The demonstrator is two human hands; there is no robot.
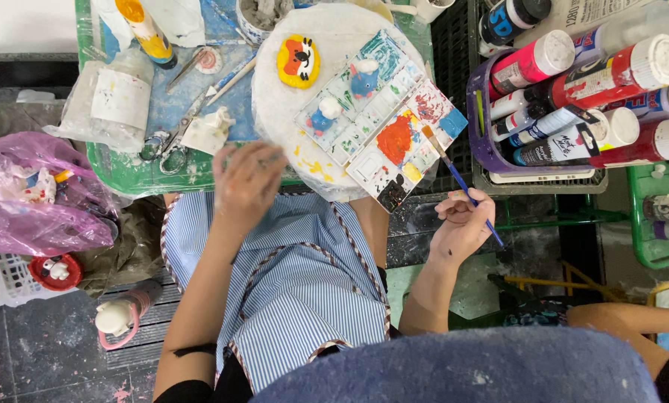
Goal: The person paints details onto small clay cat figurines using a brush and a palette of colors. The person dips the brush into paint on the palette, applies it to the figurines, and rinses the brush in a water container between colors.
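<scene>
Head view: right hand (460, 224) grip pinches a blue paintbrush (461, 181) beside red-labelled paint bottles (610, 75); left hand (246, 183) open.

Views: one, head-worn camera.
Position: above the seated person, over a striped apron (297, 276).
Direction: straight down, slightly forward toward the green tray (126, 175).
Distance: close; hands and lap fill the middle.
Far edge: paint palette (383, 112) and round white board (282, 112).
Right edge: purple basket (482, 145) of paint bottles.
Left edge: pink plastic bag (21, 216).
Near edge: blurred blue fabric (461, 373).
Shared coverage: none, single view.
</scene>
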